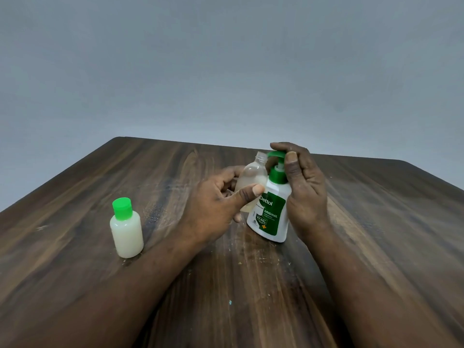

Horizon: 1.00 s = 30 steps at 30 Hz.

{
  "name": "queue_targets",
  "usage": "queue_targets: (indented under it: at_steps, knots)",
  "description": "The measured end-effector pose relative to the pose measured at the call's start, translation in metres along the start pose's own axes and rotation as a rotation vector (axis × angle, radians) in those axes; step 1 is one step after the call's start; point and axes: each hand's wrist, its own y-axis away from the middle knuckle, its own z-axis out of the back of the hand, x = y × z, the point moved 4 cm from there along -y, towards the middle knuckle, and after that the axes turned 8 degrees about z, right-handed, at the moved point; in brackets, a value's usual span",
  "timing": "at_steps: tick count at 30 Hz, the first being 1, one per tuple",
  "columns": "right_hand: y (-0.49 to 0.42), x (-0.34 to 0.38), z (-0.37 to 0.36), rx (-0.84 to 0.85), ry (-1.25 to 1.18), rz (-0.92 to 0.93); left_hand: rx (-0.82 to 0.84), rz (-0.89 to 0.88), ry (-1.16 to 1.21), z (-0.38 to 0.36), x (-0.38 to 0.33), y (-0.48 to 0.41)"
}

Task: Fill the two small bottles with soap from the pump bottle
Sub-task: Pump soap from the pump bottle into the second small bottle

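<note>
A white pump bottle [271, 212] with a green label and green pump head stands at the middle of the wooden table [100, 285]. My right hand [305, 187] wraps its right side, with fingers resting on top of the pump head. My left hand [221, 197] holds an uncapped clear small bottle [252, 175], tilted, its open neck just below the pump spout. It holds a little pale liquid. A second small bottle [126, 232], full of whitish soap and shut with a green cap, stands upright at the left.
The table's far edge runs just behind the hands, and a plain grey wall rises beyond it. Small crumbs and scuffs dot the wood near the front.
</note>
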Motion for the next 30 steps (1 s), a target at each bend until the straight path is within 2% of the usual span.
queue_targets:
  at_steps: [9,13,17,22,25,30]
  knots:
    - [0.008,-0.005,-0.002,0.170,-0.015,0.078,-0.004,-0.019,-0.027,0.002,-0.004,0.002]
    - [0.010,-0.005,0.001,0.250,0.130,0.116,-0.021,-0.036,-0.022,0.004,-0.001,0.000]
    - [0.009,-0.006,0.003,0.319,0.264,0.127,-0.039,0.008,0.128,0.010,0.009,-0.007]
    - [0.009,-0.010,0.006,0.311,0.394,0.101,-0.098,0.049,0.245,0.017,0.014,-0.010]
    - [0.010,-0.008,0.007,0.309,0.430,0.087,-0.075,0.093,0.342,0.015,0.016,-0.008]
    - [0.007,-0.007,0.008,0.305,0.474,0.095,-0.016,0.121,0.371,0.010,0.020,-0.007]
